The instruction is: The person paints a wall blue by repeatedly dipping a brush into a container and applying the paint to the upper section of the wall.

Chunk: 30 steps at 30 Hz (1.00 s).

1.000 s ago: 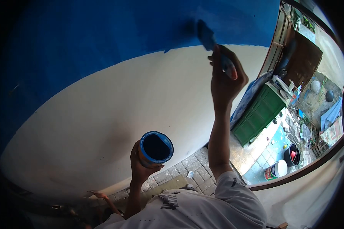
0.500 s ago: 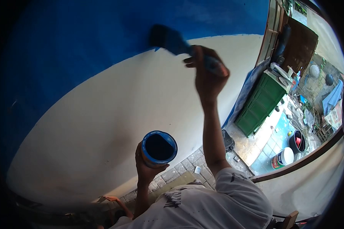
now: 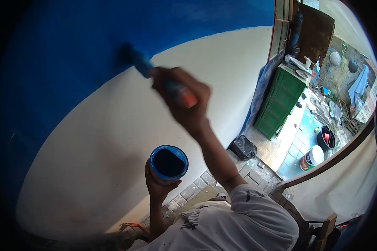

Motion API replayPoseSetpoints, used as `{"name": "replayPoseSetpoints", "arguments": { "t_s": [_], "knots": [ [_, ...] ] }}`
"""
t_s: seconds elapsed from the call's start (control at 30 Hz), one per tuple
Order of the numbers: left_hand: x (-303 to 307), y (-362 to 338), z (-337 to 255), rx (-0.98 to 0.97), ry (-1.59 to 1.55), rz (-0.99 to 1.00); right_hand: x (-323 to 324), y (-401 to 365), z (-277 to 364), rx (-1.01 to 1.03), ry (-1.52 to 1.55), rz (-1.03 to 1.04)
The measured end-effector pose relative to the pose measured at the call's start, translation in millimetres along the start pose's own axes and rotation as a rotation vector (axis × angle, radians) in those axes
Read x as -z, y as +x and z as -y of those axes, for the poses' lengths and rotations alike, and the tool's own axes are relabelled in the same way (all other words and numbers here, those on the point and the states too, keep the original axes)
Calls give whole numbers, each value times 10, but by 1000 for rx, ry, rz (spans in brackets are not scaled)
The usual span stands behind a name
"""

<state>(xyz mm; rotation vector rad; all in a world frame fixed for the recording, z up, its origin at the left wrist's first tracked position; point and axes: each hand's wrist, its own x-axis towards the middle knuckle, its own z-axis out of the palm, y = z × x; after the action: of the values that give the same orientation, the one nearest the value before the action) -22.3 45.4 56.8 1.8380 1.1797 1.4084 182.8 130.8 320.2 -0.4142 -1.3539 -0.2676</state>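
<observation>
A wall fills the left and middle of the view, with blue paint (image 3: 71,54) above and a white part (image 3: 113,121) below. My right hand (image 3: 186,98) is closed around the handle of a paintbrush (image 3: 141,62), whose dark bristles lie against the blue part near the edge of the white. Motion blurs the brush and hand. Lower down, my left hand (image 3: 157,188) holds a cup of dark blue paint (image 3: 169,163) from below, its opening upward and its rim smeared blue.
A green cabinet (image 3: 280,98) stands to the right, with a black bag (image 3: 243,147) at its foot. Beyond are a white paint bucket (image 3: 312,158), a black bucket (image 3: 326,138) and a hanging blue cloth (image 3: 358,85). A wooden piece (image 3: 326,231) is at lower right.
My right hand and the brush have moved left and slightly down along the blue edge. The cup in my left hand sits nearly where it was. The view has shifted a little.
</observation>
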Motion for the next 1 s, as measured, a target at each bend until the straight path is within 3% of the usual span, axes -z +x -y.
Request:
{"name": "replayPoseSetpoints", "arguments": {
  "t_s": [0.03,0.1,0.17,0.3,0.37,0.47,0.57,0.63,0.67,0.77,0.83,1.0],
  "knots": [
    [-3,-7,2,-15,-25,-1,147,-29,-132,-268,101,-3],
    [5,-32,3,-17,-25,-12,427,21,-512,-437,172,-164],
    [0,-87,11,-17,-34,-19,650,141,-766,-486,-7,-310],
    [11,-122,-4,12,-36,15,636,92,-854,-303,-217,-222],
    [4,-122,4,24,-31,42,401,-11,-657,-86,-309,-77],
    [-30,-117,28,31,-25,62,-38,-157,-198,50,-198,107],
    [-84,-103,-29,49,29,59,-275,-231,105,160,-98,127],
    [-105,-110,-35,46,-50,39,-164,-157,103,107,-34,108],
    [-102,-112,-45,55,-45,21,-33,-130,46,5,46,139],
    [-94,-164,-51,30,-106,-25,202,-84,-331,-411,250,-72],
    [-64,-187,-13,9,15,-28,439,7,-707,-491,256,-241],
    [-92,-185,-2,39,-37,-44,1024,239,-1251,-439,-58,-387]
  ]
}}
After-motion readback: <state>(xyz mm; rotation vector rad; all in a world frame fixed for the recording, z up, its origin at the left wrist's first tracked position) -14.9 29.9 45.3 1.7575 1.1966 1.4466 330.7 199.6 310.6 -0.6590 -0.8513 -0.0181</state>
